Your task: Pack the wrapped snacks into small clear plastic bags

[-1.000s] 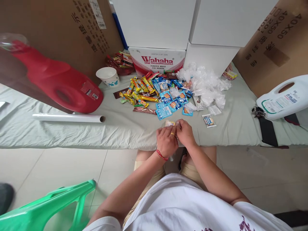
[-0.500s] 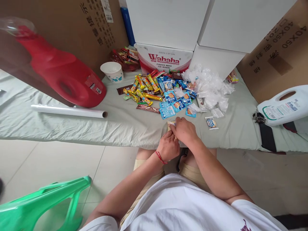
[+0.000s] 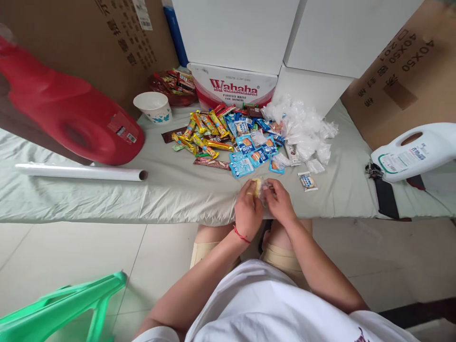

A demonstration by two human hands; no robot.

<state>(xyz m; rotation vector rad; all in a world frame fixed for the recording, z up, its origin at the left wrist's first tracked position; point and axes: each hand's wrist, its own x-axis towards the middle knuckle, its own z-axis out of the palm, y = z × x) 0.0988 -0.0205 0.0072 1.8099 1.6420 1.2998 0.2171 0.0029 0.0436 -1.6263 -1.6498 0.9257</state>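
Near the front edge of the covered surface, my left hand [image 3: 248, 209], with a red string at the wrist, is closed on a small yellowish packet in clear plastic [image 3: 259, 188]. My right hand [image 3: 280, 201] pinches the packet's other side from the right. The fingers partly hide it, and its label cannot be read. Just beyond lie light-blue snack packets [image 3: 242, 165] and a brown wrapped bar [image 3: 213, 163]. To the right of my right hand, a small blue-and-white snack packet [image 3: 307, 181] lies apart on the cloth.
Behind are yellow-wrapped snacks [image 3: 206, 124], a heap of clear plastic bags [image 3: 302, 126], a paper cup [image 3: 154, 108] and a Wahaba-style printed carton [image 3: 233, 89]. A red jug [image 3: 81, 114] and white roll [image 3: 81, 172] lie left; a white jug [image 3: 416, 154] lies right.
My hands were overlapped, the right above the left; now they are side by side with the packet between them. The view has shifted slightly to the right.
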